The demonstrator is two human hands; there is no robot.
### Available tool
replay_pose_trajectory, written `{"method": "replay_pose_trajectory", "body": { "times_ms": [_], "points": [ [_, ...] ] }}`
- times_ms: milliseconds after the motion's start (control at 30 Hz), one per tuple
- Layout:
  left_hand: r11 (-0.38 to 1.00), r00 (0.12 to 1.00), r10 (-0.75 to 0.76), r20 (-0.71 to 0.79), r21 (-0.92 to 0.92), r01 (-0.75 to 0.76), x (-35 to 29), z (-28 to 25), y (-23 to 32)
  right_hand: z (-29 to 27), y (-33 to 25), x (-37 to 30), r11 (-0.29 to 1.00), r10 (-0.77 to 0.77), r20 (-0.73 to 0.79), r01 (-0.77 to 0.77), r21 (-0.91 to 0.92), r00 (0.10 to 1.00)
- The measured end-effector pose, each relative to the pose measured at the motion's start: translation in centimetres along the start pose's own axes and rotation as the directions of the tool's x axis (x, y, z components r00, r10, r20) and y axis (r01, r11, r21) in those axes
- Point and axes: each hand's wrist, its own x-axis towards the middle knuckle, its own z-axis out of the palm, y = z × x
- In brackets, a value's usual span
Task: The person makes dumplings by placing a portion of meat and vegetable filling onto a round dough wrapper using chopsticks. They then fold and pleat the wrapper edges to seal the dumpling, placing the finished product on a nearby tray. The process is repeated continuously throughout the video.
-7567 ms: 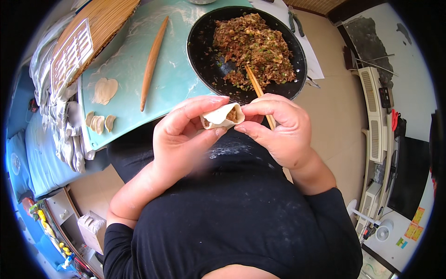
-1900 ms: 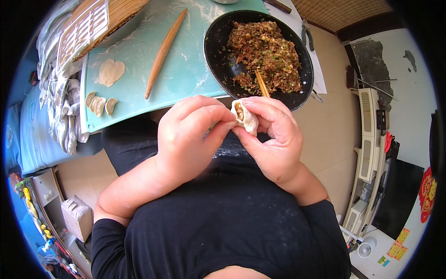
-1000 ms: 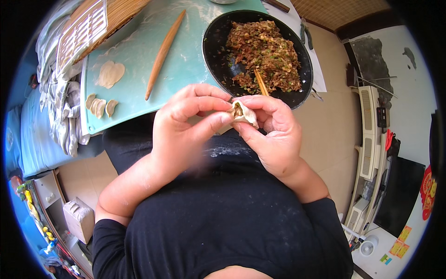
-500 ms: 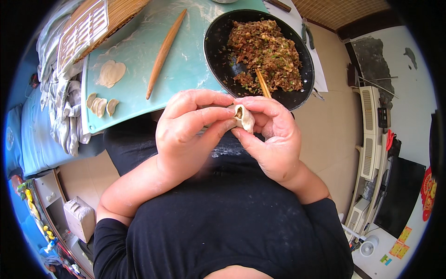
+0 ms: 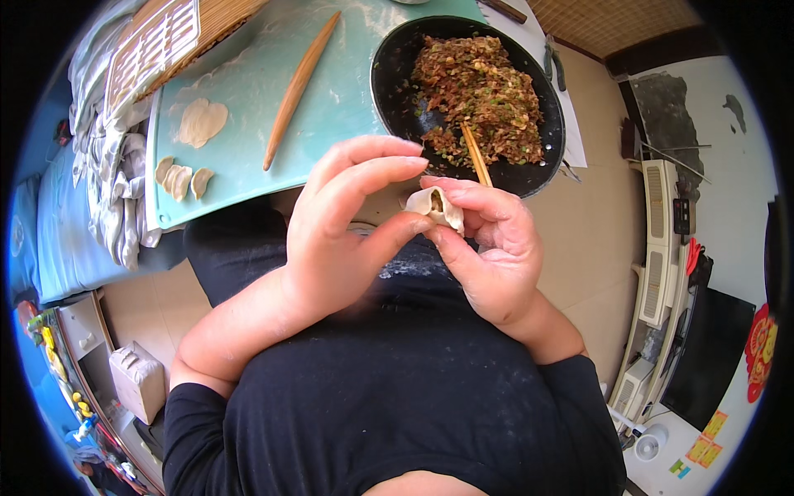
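One partly closed dumpling (image 5: pixel 447 215) is, in the head view, before my black shirt (image 5: pixel 397 372), near the pan (image 5: pixel 389 103). Its long axis slants from upper left to lower right; its mouth faces upward. It is whitish, with brown filling (image 5: pixel 437 202) inside. My right hand (image 5: pixel 500 248) pinches it, hiding its right end; my left hand (image 5: pixel 337 223) touches with the thumb, fingers parted.

We're getting bright, fairly even light, soft shadows, source unclear. Dumpling (image 5: pixel 438 209) is reading sharp; pan (image 5: pixel 397 89) at 1 o'clock is catching faint sheen. We're losing corners to black, edges bending at 3, blue fringing at 9.
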Motion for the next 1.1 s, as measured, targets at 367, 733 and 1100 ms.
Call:
{"method": "replay_pose_trajectory", "body": {
  "times_ms": [367,733,1100],
  "points": [
    [0.952,0.986,-0.154,0.064,-0.258,0.165,-0.7,-0.1,-0.6,-0.3,0.5,0.0,0.991,-0.078,0.016,0.079,-0.109,0.997],
    [0.978,0.976,0.166,0.142,0.107,-0.182,0.1,-1.1,-0.2,-0.2,0.4,0.1,0.986,-0.117,0.022,0.119,-0.115,0.993],
    [0.880,0.933,0.331,0.138,0.312,-0.358,0.0,-1.1,-0.2,-0.1,0.2,-0.1,0.998,-0.014,0.038,0.016,-0.062,0.999]
  ]
}}
